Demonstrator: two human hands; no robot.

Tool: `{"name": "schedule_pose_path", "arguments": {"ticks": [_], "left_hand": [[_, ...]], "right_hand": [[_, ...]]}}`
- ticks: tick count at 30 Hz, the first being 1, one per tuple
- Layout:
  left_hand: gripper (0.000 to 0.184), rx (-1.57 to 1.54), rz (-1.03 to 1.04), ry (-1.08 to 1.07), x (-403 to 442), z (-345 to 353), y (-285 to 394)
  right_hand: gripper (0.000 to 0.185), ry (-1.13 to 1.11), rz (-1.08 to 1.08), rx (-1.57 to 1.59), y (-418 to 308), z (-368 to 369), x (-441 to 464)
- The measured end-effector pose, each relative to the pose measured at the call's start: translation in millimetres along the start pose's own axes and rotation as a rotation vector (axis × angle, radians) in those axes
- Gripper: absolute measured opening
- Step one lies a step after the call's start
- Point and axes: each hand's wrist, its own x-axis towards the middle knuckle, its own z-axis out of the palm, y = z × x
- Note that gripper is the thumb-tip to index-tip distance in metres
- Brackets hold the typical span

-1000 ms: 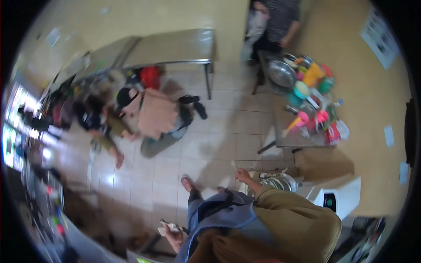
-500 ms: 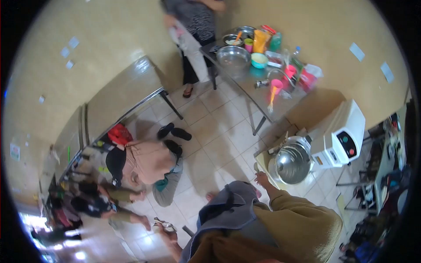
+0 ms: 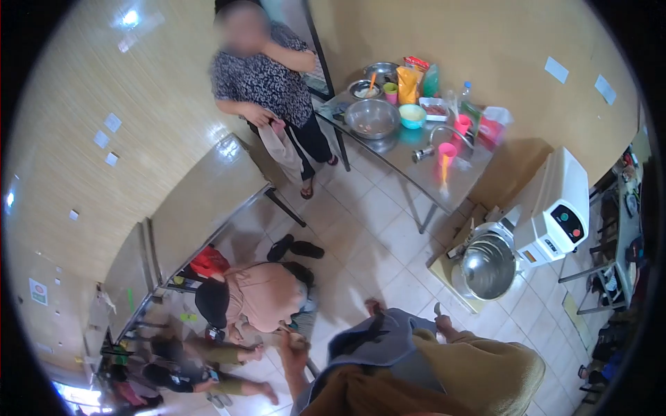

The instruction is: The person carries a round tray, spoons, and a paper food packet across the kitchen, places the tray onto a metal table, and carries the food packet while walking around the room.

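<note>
My left hand is at the lower middle, fingers curled round something small that I cannot make out. Near the front of my apron, my right hand is closed on a slim tool with a pale, rounded end. The tool's kind is unclear. Ahead of the right hand stands a white dough mixer with green and red buttons. Its steel bowl is nearest to that hand and apart from it.
A steel table holds a large metal bowl, a turquoise bowl, pink cups and packets. A person holding a cloth stands beside it. Another person bends low at left; more people sit beyond. Black shoes lie on the tiles.
The view has shifted, bringing the standing person's upper body into sight. My left hand has risen in the picture, and my right hand is lower, farther from the mixer bowl.
</note>
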Motion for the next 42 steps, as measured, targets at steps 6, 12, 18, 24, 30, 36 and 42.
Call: {"name": "schedule_pose_path", "arguments": {"ticks": [6, 12, 18, 24, 30, 36, 42], "left_hand": [[0.018, -0.032, -0.054, -0.003, 6, 2, -2], [0.016, 0.031, -0.12, -0.017, 35, -22, 25], [0.016, 0.03, -0.142, -0.051, 80, -26, 85], [0.014, 0.089, -0.136, -0.107, 89, -31, 171], [0.012, 0.092, -0.137, -0.121, 128, -84, 203], [0.018, 0.11, -0.267, -0.195, 116, -46, 221], [0.017, 0.206, -0.328, -0.168, 107, -28, 226]], "right_hand": [[0.026, 0.105, -0.232, 0.348, -74, -7, 90], [0.032, 0.123, -0.193, 0.634, -203, -33, 62], [0.027, 0.047, -0.11, 0.744, -171, 54, 44], [0.023, 0.011, 0.086, 0.655, -116, 173, -10], [0.022, 0.025, 0.178, 0.69, -155, 230, -64], [0.022, 0.086, 0.21, 0.736, -146, 259, -97], [0.023, 0.14, 0.228, 0.767, -95, 298, -96]]}}
